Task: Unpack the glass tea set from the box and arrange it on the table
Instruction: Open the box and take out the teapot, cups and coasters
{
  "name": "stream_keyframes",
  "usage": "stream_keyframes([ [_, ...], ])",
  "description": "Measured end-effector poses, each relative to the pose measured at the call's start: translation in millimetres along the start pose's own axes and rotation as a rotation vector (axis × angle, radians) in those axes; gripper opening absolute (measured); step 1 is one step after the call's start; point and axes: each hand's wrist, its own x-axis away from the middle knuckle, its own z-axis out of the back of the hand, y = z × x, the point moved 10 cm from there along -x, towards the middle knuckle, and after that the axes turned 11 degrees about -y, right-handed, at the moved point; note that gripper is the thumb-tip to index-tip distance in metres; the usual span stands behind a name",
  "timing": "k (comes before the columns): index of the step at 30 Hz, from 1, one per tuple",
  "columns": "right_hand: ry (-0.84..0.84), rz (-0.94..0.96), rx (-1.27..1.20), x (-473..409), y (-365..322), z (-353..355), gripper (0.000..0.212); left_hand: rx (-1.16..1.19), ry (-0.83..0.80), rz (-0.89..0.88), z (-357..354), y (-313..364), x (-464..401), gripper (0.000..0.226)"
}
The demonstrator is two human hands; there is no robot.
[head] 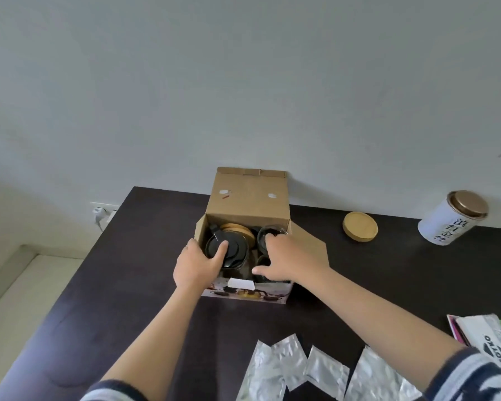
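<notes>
An open cardboard box (248, 198) stands on the dark table (359, 279), its lid flap upright against the wall. Inside on the left lies a glass teapot with a black lid (232, 246), and a wooden coaster (237, 228) shows behind it. My left hand (198, 263) grips the teapot, thumb on the black lid and fingers hidden down its side. On the right of the box are glass cups (265, 233). My right hand (281, 259) reaches in over them, fingers curled round a cup that is mostly hidden.
A round wooden lid (360, 226) lies right of the box. A white tea tin with a gold lid (453, 217) stands at the far right. Several silver foil sachets (324, 369) and a printed packet (486, 331) lie near the front edge. A wall socket (103, 211) is at left.
</notes>
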Motion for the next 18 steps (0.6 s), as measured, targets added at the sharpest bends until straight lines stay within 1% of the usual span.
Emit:
stream_keyframes([
  [4, -0.020, -0.117, 0.095, -4, -5, -7, 0.070, 0.007, -0.022, 0.001, -2, -1, -1, 0.070],
  [7, -0.061, -0.206, 0.076, -13, 0, -16, 0.080, 0.005, -0.029, -0.008, -2, 0, -2, 0.075],
  [11, -0.055, -0.242, 0.003, -12, -1, -13, 0.081, 0.010, -0.043, -0.024, -3, 1, -2, 0.078],
  [15, -0.003, -0.202, -0.046, 1, -6, 1, 0.071, 0.000, -0.046, -0.024, -4, 0, -2, 0.084],
  [18, 0.017, -0.207, -0.151, 9, -1, 16, 0.076, -0.141, -0.033, -0.005, -3, 2, -2, 0.098],
])
